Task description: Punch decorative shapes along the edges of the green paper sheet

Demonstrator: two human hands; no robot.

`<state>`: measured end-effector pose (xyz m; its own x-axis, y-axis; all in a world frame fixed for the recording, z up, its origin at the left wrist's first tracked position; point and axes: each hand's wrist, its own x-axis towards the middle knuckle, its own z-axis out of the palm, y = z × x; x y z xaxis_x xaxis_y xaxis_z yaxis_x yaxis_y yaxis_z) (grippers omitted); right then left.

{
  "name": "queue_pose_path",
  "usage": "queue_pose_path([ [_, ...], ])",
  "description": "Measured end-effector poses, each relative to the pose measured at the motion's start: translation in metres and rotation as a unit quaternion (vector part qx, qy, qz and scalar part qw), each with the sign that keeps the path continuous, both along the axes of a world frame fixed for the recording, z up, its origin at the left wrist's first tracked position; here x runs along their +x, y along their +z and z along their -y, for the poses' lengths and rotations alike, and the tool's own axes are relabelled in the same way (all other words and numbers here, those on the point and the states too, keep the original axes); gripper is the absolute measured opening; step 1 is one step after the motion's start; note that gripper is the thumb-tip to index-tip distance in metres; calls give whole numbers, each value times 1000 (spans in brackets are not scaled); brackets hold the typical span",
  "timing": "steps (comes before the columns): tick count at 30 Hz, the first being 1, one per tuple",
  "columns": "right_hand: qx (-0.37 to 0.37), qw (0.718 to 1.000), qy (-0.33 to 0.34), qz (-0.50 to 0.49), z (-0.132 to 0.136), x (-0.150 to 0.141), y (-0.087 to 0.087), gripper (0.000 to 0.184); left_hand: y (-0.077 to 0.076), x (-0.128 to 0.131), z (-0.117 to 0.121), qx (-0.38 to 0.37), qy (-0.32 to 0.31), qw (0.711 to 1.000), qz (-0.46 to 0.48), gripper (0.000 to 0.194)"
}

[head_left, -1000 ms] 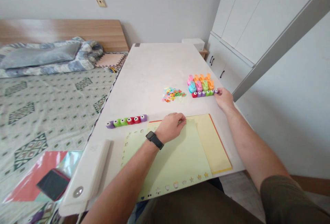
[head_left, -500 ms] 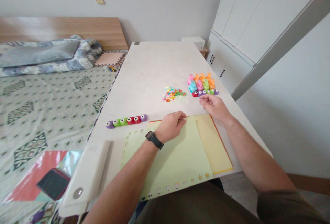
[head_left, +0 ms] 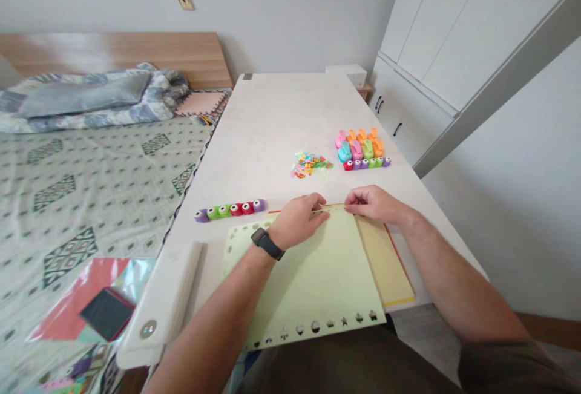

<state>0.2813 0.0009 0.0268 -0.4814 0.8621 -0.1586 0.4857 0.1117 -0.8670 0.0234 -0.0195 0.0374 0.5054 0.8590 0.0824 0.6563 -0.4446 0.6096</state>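
Observation:
A pale green sheet of paper [head_left: 308, 285] with punched shapes along its edges lies on the white table [head_left: 272, 128], over a yellow sheet [head_left: 385, 261]. My left hand [head_left: 297, 224], with a black watch on its wrist, pinches the green sheet's far edge. My right hand [head_left: 372, 203] pinches the same far edge, close beside the left. A row of small round punches [head_left: 229, 209] lies to the left of the sheets. Another row of small punches [head_left: 367, 163] sits further back on the right, in front of a cluster of larger coloured punches [head_left: 359, 143].
A heap of coloured paper cut-outs [head_left: 310, 164] lies mid-table. A white flat device [head_left: 163, 303] rests at the table's near left corner. A bed [head_left: 91, 170] with a red sheet and dark phone [head_left: 106, 312] is to the left, white cupboards [head_left: 408, 79] to the right.
My right hand left the far row of small punches and came back to the green sheet's far edge, beside my left hand. The left hand stayed put.

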Motion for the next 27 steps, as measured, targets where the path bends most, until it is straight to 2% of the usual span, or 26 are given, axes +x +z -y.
queue_pose_path([
  [6,9,1000,-15,-9,-1,5,4,22,16,-19,0,1,0,998,-58,24],
  [11,18,998,-55,-33,-1,12,7,23,20,-34,2,-20,15,995,-95,29],
  [19,9,989,-119,-92,1,13,13,26,17,-48,1,-50,23,995,-85,26],
  [27,0,977,-169,-130,0,7,12,30,5,-50,1,-79,25,996,-33,27],
])
